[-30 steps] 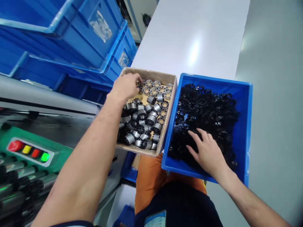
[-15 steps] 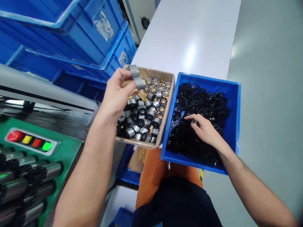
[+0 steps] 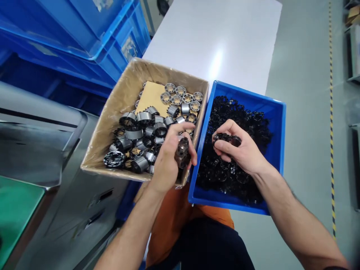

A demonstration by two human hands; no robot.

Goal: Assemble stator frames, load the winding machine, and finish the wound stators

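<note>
My left hand (image 3: pixel 167 159) is curled around slotted metal motor cores (image 3: pixel 182 152), seen end-on and partly hidden by my fingers. It hovers over the front right of a cardboard box (image 3: pixel 105 112) with similar silver cores (image 3: pixel 140 164), several fitted with black toothed ends. Above a blue bin (image 3: pixel 278 150), my right hand (image 3: pixel 239 148) pinches black plastic toothed rings (image 3: pixel 226 138) between thumb and fingers. A heap of such black rings (image 3: pixel 242 112) fills much of that bin. The two hands are apart, with the bin's left wall between them.
A white table (image 3: pixel 194 41) extends behind both containers. Blue crates (image 3: pixel 84 33) are stacked at the upper left. A metal machine housing (image 3: pixel 70 202) and a green panel (image 3: pixel 17 210) stand on the left. Yellow-black tape (image 3: pixel 332 142) marks the floor at right.
My left hand has come down and right from the box's far left, turning the cores end-on. My right hand has risen slightly with black rings now visible in it. The view has shifted.
</note>
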